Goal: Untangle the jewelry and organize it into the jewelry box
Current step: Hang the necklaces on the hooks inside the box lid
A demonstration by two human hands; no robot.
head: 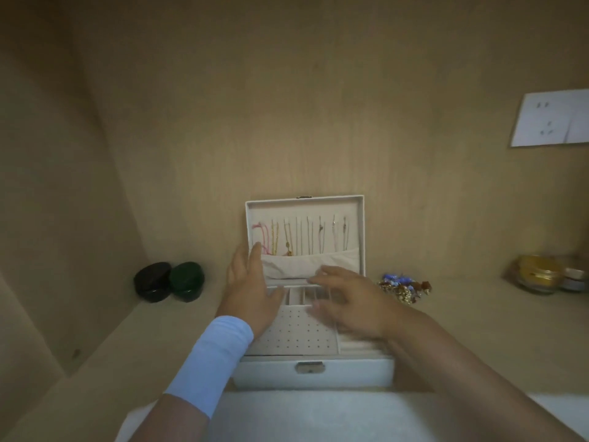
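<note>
I read no writing anywhere. The white paper [554,118] on the far wall at the right carries a few small dark marks, too small to make out.

The jewelry box [314,373] sits at the near middle of the tan shelf [462,330], its metal clasp [309,367] facing me. Its lid [304,205] stands upright at the far side. Thin necklaces [299,234] hang in a row inside the lid above a fabric pocket, with pink cords at the left end.

My left hand [248,282], with a light blue sleeve [212,358] on the forearm, lies against the lid's left edge. Its fingers are straight and grip nothing. My right hand [350,301] is blurred over the small compartments at the far side of the tray, fingers spread and holding nothing. I cannot tell whether they touch the tray. The dotted earring panel [296,333] shows between my wrists.

The tangled jewelry [404,287], blue, gold and brown, lies on the shelf just right of the box, near the lid's right edge.

At the far left a black case [152,282] and a green case [186,280] touch each other, well apart from the box. Jars [538,274] stand far right. Open shelf lies either side of the box. A white cloth [318,416] runs along the near edge, just beside the box front.
</note>
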